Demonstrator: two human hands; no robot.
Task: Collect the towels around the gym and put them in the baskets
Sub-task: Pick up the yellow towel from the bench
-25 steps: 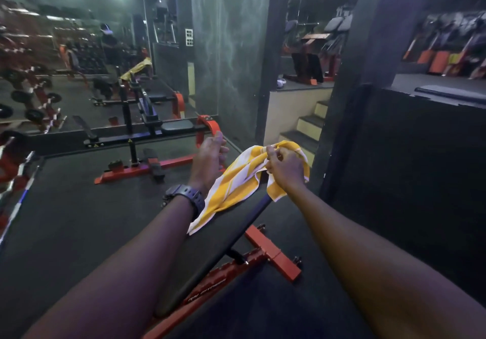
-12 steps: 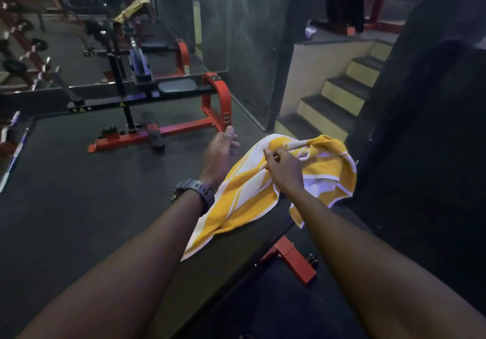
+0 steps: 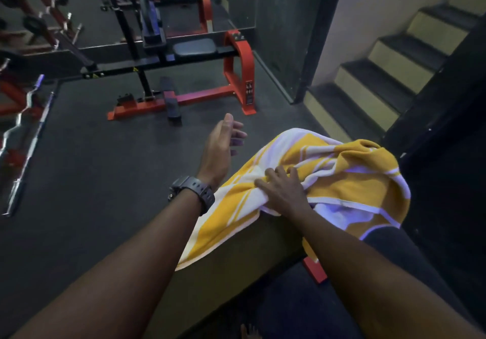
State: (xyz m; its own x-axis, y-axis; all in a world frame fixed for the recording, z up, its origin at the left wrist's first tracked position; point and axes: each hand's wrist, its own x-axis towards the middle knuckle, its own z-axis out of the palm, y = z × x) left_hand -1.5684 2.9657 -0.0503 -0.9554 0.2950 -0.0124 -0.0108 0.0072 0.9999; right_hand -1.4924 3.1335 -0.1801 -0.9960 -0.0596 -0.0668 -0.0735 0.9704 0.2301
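Note:
A yellow and white striped towel (image 3: 339,178) lies bunched over the top end of a dark padded bench (image 3: 236,254) in front of me. My right hand (image 3: 282,191) is on the towel, its fingers curled into a gathered fold near the middle. My left hand (image 3: 223,144), with a black watch on the wrist, hovers just left of the towel, fingers relaxed and apart, holding nothing. No basket is in view.
A red and black bench machine (image 3: 200,75) stands ahead on the dark rubber floor, in front of a mirror wall. Steps (image 3: 389,70) rise at the right. Barbells and a curl bar (image 3: 23,128) lie at the left. A dark wall stands at the far right.
My left hand has let go of the towel and drawn off to its left. My right hand has moved down and bunched the towel on the bench. The view has tilted lower and closer.

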